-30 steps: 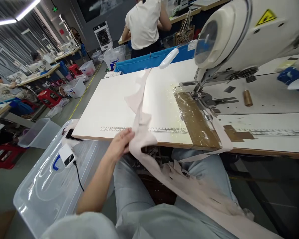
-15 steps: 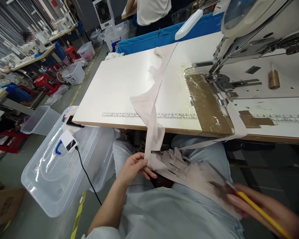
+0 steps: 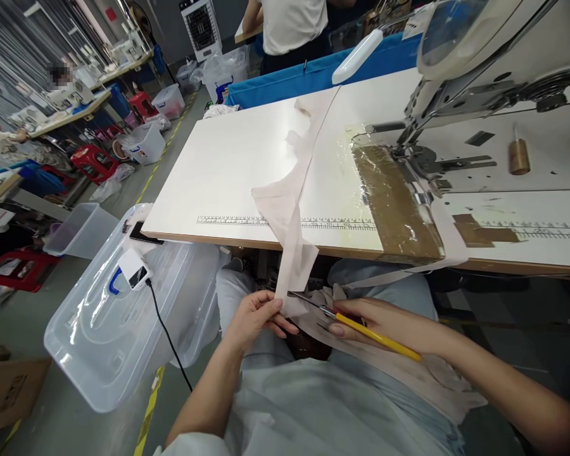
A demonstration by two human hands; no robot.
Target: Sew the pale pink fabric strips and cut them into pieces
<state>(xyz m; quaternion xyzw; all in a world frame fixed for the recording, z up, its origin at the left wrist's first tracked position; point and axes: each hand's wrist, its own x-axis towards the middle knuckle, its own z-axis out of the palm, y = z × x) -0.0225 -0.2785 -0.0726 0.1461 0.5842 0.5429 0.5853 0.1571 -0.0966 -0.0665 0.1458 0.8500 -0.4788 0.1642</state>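
Pinching the thin, jagged-edged pink fabric [image 3: 285,204] above the lap, the left hand [image 3: 259,318] has its grip closed; the fabric's far end lies on the smooth white surface [image 3: 237,158]. The right hand [image 3: 384,316] clasps a yellow-handled tool [image 3: 384,341], metal tip partly hidden against fabric. The translucent lidded bin's [image 3: 90,339] contents are unclear.

This is a garment sewing workshop. A large sewing machine [image 3: 503,69] stands on a white worktable [image 3: 237,164] printed with a ruler scale [image 3: 285,221], and further machines [image 3: 71,95] line benches across the room, with plastic bins [image 3: 145,142] and red stools [image 3: 94,161] around them.
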